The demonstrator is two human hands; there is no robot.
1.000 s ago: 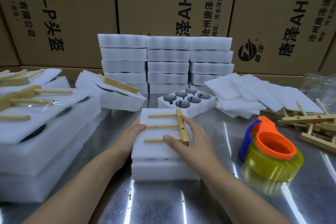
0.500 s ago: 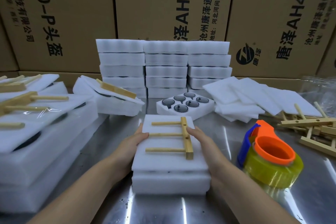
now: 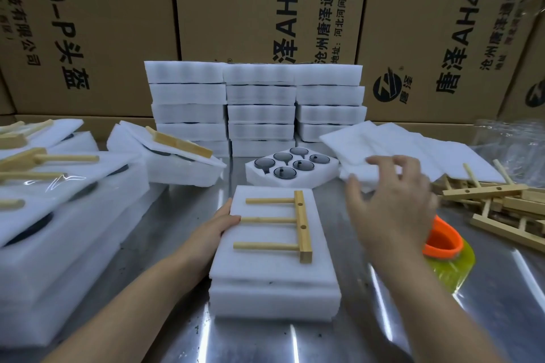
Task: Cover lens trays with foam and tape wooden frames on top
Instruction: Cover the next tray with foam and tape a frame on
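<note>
Head view: covered lens tray [image 3: 274, 300] sits centre on the steel counter [image 3: 295, 342], near the front edge. Foam sheet [image 3: 265, 262] lies on top of it, slightly skewed. Wooden frame [image 3: 300, 224] lies flat on the sheet, bar on the right side, three dowels pointing left. No tape visible on it.

Left hand [image 3: 219, 222] is against the left edge of the sheet and tray, fingers straight along the side, thumb resting on the top face near the middle dowel. Not curled round anything.

Right hand [image 3: 389, 203] is up in the air to the right of the tray, blurred, fingers spread and loosely bent, holding nothing. It hides part of the orange tape dispenser [image 3: 442, 240], whose yellowish tape roll [image 3: 454, 268] shows below.

Behind the covered tray: an uncovered tray [image 3: 292, 183] with six dark round lenses in its pockets. Behind that, stacks of white foam trays [image 3: 256, 103] against printed cardboard boxes [image 3: 236, 9].

Right rear: loose foam sheets [image 3: 413, 147], fanned out. Far right: pile of spare wooden frames [image 3: 501, 203]. Left side: finished trays [image 3: 59, 215] with frames on top, clear tape glinting on one; another finished one leans tilted beside the stacks.
</note>
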